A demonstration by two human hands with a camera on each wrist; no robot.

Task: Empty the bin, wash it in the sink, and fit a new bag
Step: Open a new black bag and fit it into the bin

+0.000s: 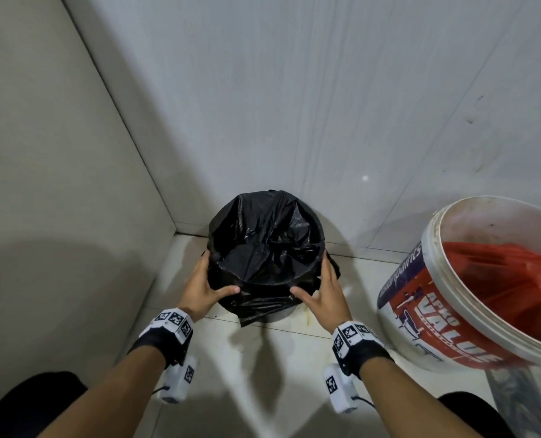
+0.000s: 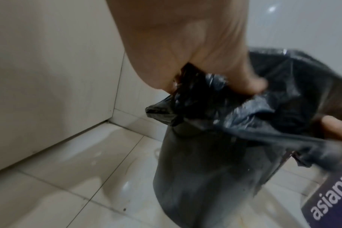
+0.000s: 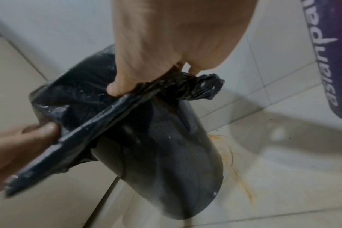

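Bin (image 1: 264,306): being hemmed by corner walls behind, pail (image 1: 471,289) to right. Bag (image 1: 263,241) rim being pinched by left hand (image 1: 201,287) & right hand (image 1: 324,290), fingers curled.

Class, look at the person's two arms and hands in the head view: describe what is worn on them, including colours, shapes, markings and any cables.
Both forearms are bare, no sleeves or gloves. The left hand and right hand each sit ahead of a black wrist strap topped with white blocks printed with black-and-white square code markers. Under each wrist hangs a white boxy camera unit, also marked, with a thin dark cable trailing from it.
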